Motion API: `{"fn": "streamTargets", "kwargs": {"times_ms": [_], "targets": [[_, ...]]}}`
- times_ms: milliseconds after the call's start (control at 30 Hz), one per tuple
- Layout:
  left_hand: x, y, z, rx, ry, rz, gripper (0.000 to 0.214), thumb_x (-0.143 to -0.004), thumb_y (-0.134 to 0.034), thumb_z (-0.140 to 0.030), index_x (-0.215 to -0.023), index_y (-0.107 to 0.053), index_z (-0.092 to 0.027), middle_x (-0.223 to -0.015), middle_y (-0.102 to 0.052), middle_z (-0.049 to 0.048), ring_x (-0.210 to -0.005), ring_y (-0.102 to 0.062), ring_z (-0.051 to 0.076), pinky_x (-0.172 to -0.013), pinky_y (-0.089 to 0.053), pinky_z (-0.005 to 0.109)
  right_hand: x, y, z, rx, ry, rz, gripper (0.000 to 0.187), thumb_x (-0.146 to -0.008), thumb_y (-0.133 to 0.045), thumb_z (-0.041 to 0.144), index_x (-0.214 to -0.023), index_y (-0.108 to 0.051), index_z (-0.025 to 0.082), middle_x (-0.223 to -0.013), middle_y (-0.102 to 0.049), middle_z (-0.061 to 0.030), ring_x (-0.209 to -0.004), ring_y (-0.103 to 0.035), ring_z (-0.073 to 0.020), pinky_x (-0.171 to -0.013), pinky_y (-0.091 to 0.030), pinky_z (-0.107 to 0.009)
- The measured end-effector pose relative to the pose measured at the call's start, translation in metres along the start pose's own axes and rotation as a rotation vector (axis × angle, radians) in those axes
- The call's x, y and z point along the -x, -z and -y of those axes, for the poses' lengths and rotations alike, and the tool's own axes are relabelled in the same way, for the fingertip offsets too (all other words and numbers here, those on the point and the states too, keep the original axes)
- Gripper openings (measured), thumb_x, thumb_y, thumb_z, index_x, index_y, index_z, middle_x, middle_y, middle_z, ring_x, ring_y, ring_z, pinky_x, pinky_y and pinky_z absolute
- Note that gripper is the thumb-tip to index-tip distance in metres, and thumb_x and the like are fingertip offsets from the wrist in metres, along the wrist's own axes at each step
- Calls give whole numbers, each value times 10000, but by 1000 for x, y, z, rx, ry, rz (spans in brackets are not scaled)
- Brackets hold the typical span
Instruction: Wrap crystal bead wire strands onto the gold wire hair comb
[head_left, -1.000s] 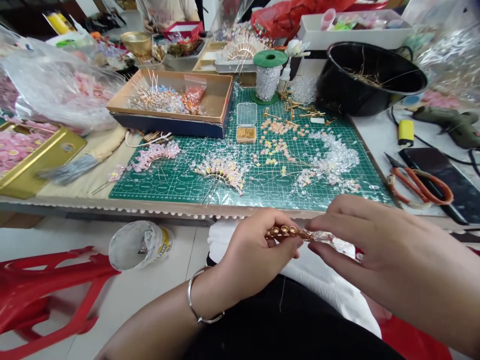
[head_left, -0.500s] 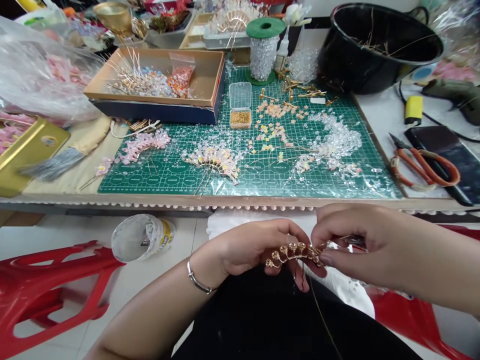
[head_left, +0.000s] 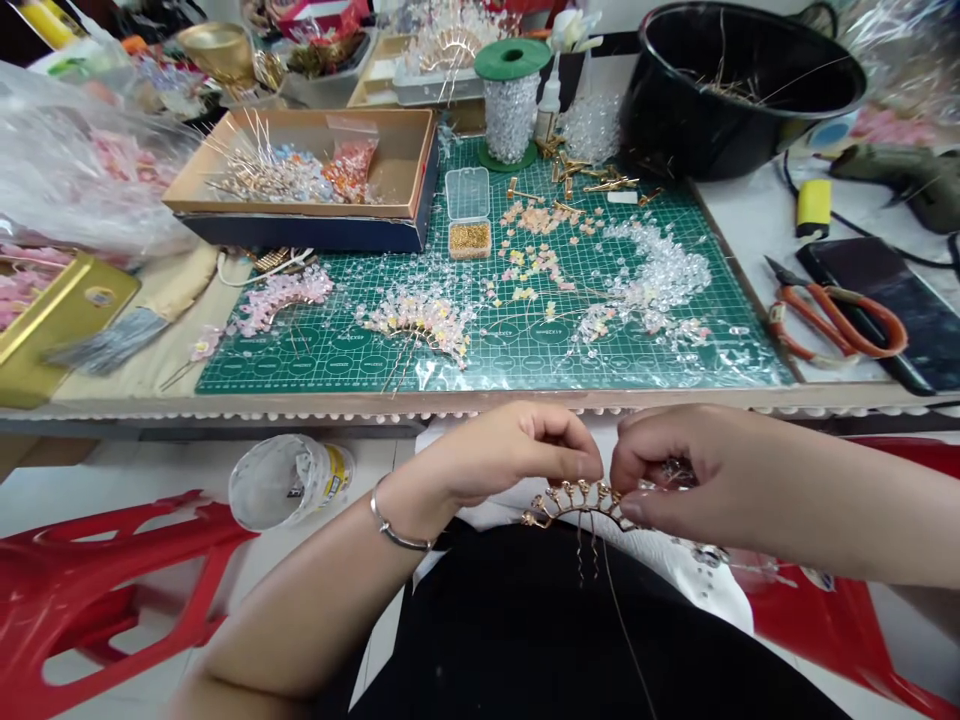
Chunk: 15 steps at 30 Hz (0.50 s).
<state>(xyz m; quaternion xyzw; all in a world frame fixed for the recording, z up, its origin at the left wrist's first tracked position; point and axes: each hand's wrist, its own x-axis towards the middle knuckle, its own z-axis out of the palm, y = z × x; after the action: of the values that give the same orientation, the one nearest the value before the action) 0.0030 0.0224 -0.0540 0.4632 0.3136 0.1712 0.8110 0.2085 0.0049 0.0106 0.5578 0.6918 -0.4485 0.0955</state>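
A gold wire hair comb point(head_left: 577, 505) arcs between the person's 2 hands, held over the lap just below the table edge, with a row of small gold cups along its top and 2 wire prongs hanging down. A thin wire point(head_left: 622, 630) trails down across the black clothing point(head_left: 570, 640).

The right hand point(head_left: 675, 470) has the comb's right end in a narrow pinch, thumb and fingers closed on it, with a small cluster of clear beads point(head_left: 675, 472) showing just past the fingertips. The left hand point(head_left: 517, 455) wears a silver bangle point(head_left: 394, 535); its fingers point(head_left: 577, 445) curl in tight just above the comb – whether they actually grip it, I can't tell from here.

Beyond the hands, a green cutting mat point(head_left: 315, 372) covers the table, strewn with loose crystal beads point(head_left: 660, 275) and 2 beaded pieces in pink and yellow point(head_left: 416, 325). Behind those sit a spool of bead strand point(head_left: 510, 115), a small clear box of gold beads point(head_left: 469, 240) and a cardboard tray of wired sprigs point(head_left: 405, 160). To the right lie orange-handled snips point(head_left: 840, 325), a glue gun point(head_left: 900, 185) and a black bucket point(head_left: 720, 60). Down on the floor – a red plastic chair point(head_left: 97, 590) and a plastic tub point(head_left: 289, 480).
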Motion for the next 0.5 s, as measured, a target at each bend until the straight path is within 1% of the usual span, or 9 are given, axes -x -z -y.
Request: {"fn": "streamTargets", "kwargs": {"times_ms": [67, 100, 200, 267, 367, 500], "targets": [[1, -2, -10, -63, -10, -18, 153, -769, -782, -267, -767, -680, -153, -737, -608, -18, -703, -527, 99, -713, -427, 255, -1, 1, 4, 31, -108, 79, 106, -769, -598, 308, -777, -690, 257, -674, -619, 11, -514, -504, -109, -466, -374, -222], [2, -4, -15, -120, -17, -36, 159, -767, -784, -271, -759, -677, -154, -744, -601, -19, -698, -525, 101, -703, -425, 258, -2, 1, 6, 35, -132, 102, 111, -764, -596, 309, -791, -689, 255, -697, -635, 5, -530, -509, -116, -466, -366, -226], [8, -13, -22, -359, -76, -141, 140, -805, -741, -265, -743, -671, -160, -804, -574, -12, -690, -533, 106, -671, -423, 265, -3, 3, 10, 21, -101, 88, 91, -739, -594, 283, -763, -671, 240, -717, -648, -2, -558, -520, -129, -481, -365, -238], [15, -20, -23, -562, -167, -230, 119, -849, -683, -232, -749, -671, -169, -812, -563, -5, -731, -552, 125, -684, -424, 274, -4, 4, 11, 3, -77, 84, 66, -729, -599, 277, -734, -647, 233, -680, -622, 12, -556, -512, -125, -497, -369, -239], [25, -29, -21, -871, -336, -334, 137, -886, -597, -152, -770, -668, -168, -769, -572, 9, -770, -544, 151, -699, -403, 293, -5, 4, 11, -34, -89, 128, 81, -734, -604, 312, -713, -611, 234, -610, -553, 39, -545, -466, -113, -473, -327, -222], [35, -38, -20, -1154, -478, -399, 235, -921, -508, -120, -756, -674, -125, -709, -542, 26, -689, -479, 148, -630, -345, 313, -6, 6, 11, -52, -68, 162, 98, -741, -606, 306, -690, -585, 225, -596, -507, 53, -523, -405, -89, -463, -291, -207]]}}
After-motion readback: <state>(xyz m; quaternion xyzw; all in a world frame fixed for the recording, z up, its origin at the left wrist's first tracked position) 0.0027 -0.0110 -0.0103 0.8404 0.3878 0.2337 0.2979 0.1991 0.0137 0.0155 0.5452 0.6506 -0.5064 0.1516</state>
